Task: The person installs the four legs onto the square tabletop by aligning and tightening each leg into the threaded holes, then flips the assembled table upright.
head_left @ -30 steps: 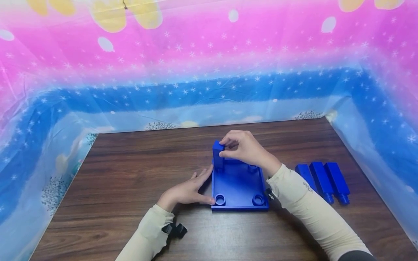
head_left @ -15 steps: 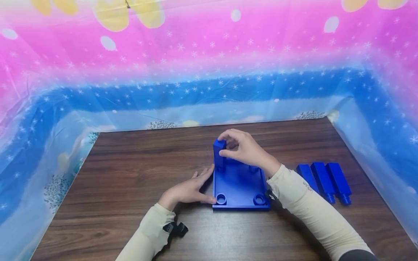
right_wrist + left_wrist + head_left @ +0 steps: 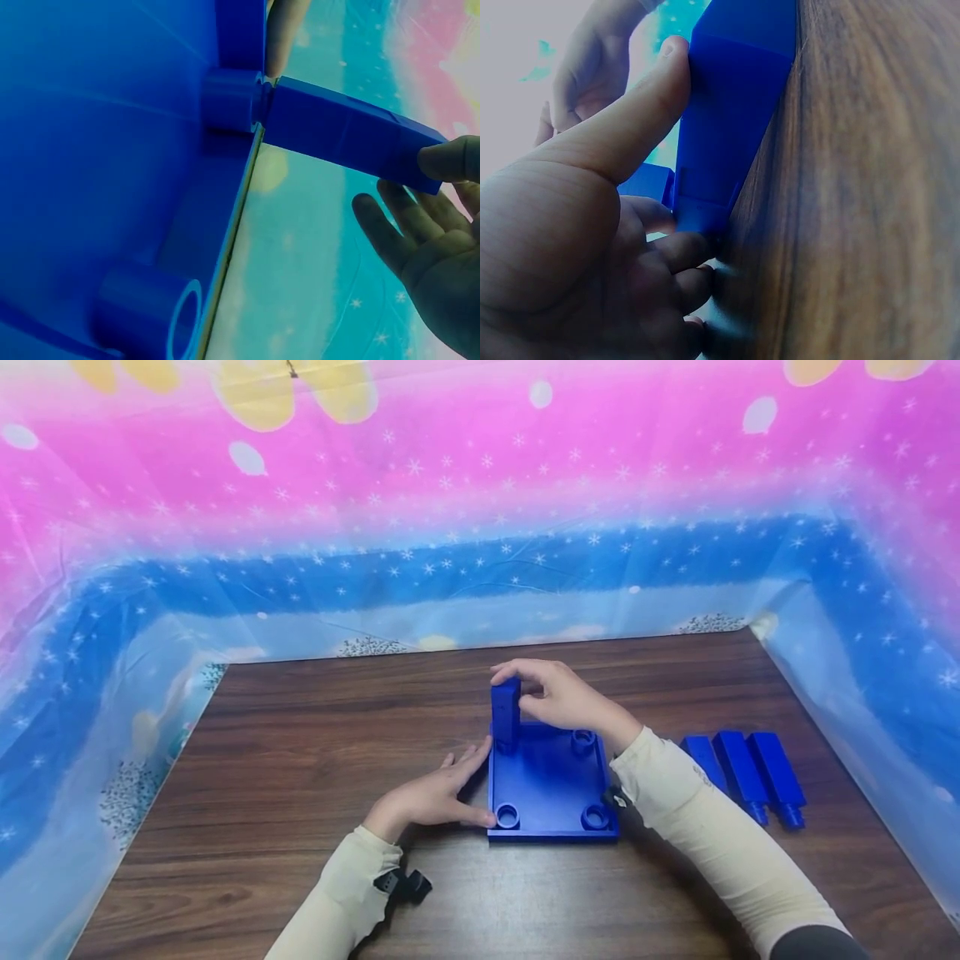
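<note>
Right sleeve [image 3: 720, 839] between tray [image 3: 551, 785] and posts [image 3: 741, 768]

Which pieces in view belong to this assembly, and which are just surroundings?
Job:
blue post, at a corner socket, pinched by the right hand
blue four-socket panel, touched by the left hand
three loose blue posts, probably, since they match

Not the job:
wood-grain table
snowflake-print cloth
black wrist devices
</note>
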Available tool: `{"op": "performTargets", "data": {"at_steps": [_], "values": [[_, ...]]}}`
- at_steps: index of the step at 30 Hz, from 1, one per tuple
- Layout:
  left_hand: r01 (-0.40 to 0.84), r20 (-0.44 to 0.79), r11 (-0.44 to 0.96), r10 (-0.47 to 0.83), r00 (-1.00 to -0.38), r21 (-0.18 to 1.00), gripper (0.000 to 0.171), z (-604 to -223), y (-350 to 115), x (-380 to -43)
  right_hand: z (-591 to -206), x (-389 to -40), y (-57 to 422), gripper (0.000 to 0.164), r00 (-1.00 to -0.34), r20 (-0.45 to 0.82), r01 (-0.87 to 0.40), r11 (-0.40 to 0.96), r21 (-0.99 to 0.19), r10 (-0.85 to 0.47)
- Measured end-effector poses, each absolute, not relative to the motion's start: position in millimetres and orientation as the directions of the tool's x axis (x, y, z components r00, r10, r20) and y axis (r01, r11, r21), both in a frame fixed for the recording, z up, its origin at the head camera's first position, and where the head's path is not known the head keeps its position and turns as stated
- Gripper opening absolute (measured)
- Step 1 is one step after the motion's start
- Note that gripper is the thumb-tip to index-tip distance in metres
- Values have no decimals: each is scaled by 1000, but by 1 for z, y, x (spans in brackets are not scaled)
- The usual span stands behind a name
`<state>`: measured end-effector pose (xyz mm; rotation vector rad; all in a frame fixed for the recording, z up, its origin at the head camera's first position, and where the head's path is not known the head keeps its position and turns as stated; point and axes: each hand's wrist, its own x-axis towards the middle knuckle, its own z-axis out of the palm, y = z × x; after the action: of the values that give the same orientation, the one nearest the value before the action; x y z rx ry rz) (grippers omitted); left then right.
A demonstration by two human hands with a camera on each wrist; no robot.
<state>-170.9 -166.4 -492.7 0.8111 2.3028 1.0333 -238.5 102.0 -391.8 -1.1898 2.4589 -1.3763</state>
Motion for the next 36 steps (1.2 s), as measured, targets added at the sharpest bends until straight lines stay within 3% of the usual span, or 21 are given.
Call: {"op": "performTargets", "data": {"at_steps": [7, 17, 26, 36], "values": [[320, -184, 552, 673, -717, 770, 126, -526, -173, -186, -394, -242, 102, 37, -703, 259, -540, 260, -800, -663], [324, -179, 534, 688, -703, 781, 124, -499, -167, -173, -397, -241, 104, 35, -710, 262, -520, 235, -822, -653], [319, -171, 534, 678, -715, 783, 125, -507, -169, -176, -399, -238, 107, 37, -698, 310, -583, 260, -770, -645], [321, -180, 539, 682, -709, 779, 123, -477, -165, -162, -399, -231, 107, 39, -719, 335, -605, 310, -734, -608]]}}
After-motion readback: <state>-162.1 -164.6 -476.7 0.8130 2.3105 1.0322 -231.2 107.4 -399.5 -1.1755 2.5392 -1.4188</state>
